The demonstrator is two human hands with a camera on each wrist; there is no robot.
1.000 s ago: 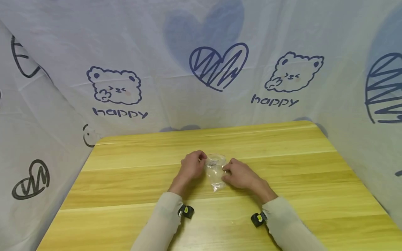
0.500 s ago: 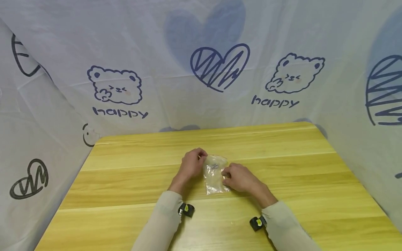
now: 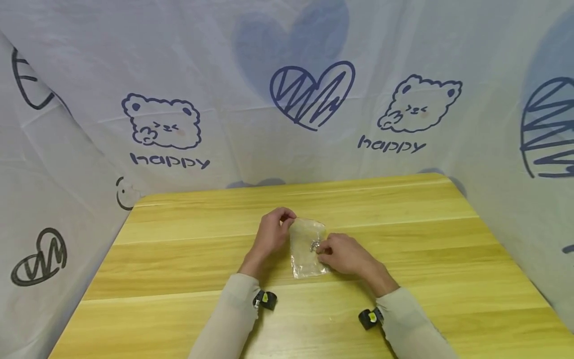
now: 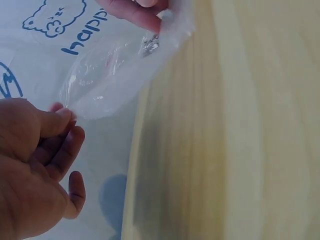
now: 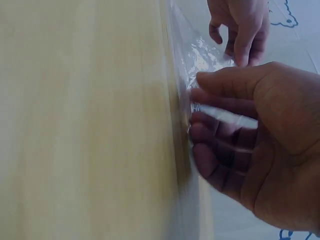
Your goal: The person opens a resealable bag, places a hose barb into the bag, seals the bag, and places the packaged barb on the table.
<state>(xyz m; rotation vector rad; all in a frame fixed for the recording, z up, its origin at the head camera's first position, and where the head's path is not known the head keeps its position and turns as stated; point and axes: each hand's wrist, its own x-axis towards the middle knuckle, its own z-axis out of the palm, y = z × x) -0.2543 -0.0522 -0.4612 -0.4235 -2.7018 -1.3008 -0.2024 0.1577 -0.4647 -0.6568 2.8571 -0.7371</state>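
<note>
A clear plastic bag (image 3: 305,262) is held spread between both hands over the wooden table. My left hand (image 3: 270,232) pinches its upper left corner between thumb and forefinger; the left wrist view shows this grip of the left hand (image 4: 30,155) with the other fingers loosely curled. A small cluster of shiny metal pieces (image 3: 314,245) sits inside, too small to make out in kind. Beside that cluster, my right hand (image 3: 347,253) grips the bag's right side with bent fingers. In the right wrist view, the right thumb (image 5: 222,82) lies against the crinkled film (image 5: 202,57).
The yellow wood-grain table (image 3: 179,279) has rounded far corners. Behind and around it hangs a white cloth (image 3: 242,134) printed with bears, hearts and lettering. A small black camera (image 3: 266,300) sits on the left wrist, and another black camera (image 3: 369,318) on the right.
The bag has gone from bunched to spread flat. Its metal pieces have shifted down and right, close to the right fingertips. My left hand has risen slightly with the corner.
</note>
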